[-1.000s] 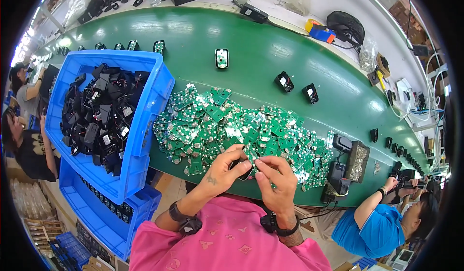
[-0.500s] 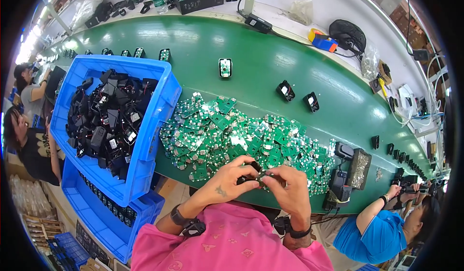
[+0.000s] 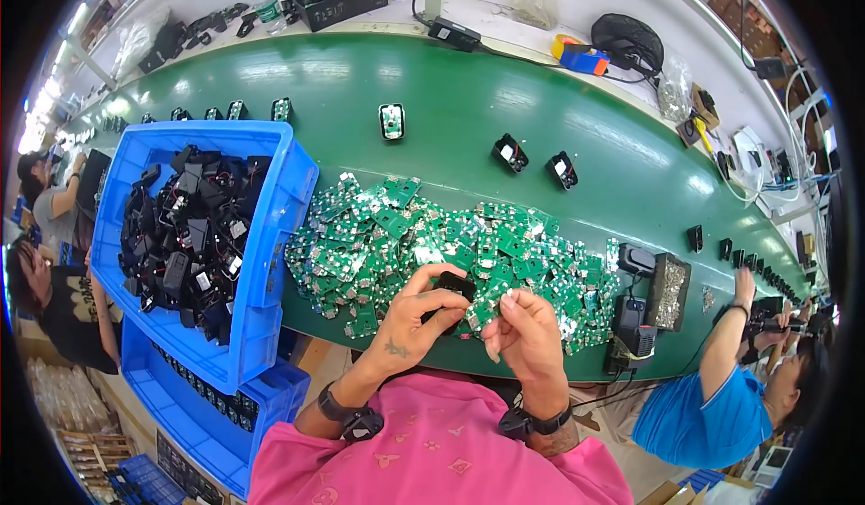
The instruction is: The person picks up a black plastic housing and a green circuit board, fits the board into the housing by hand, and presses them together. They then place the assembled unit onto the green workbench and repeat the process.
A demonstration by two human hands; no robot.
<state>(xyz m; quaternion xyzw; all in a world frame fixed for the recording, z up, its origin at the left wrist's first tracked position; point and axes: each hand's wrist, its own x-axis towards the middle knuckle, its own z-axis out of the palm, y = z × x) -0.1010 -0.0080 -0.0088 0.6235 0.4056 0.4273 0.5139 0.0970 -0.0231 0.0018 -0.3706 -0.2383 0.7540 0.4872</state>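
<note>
My left hand grips a small black plastic casing between thumb and fingers, above the near edge of the board pile. Just to its right, my right hand pinches what looks like a green circuit board by its edge; against the pile its outline is hard to make out. Casing and board are close together, but I cannot tell whether they touch. Beyond both hands spreads a heap of green circuit boards. Farther back stand a casing with a board in it and two open black casings.
A blue bin full of black casings stands left, above another blue bin. To the right are black power units and a tray of small metal parts. A co-worker in blue reaches over the bench.
My hands have drawn apart; the casing now shows in my left hand and the board in my right. The right co-worker's arm has reached up toward the row of casings. The view has shifted slightly.
</note>
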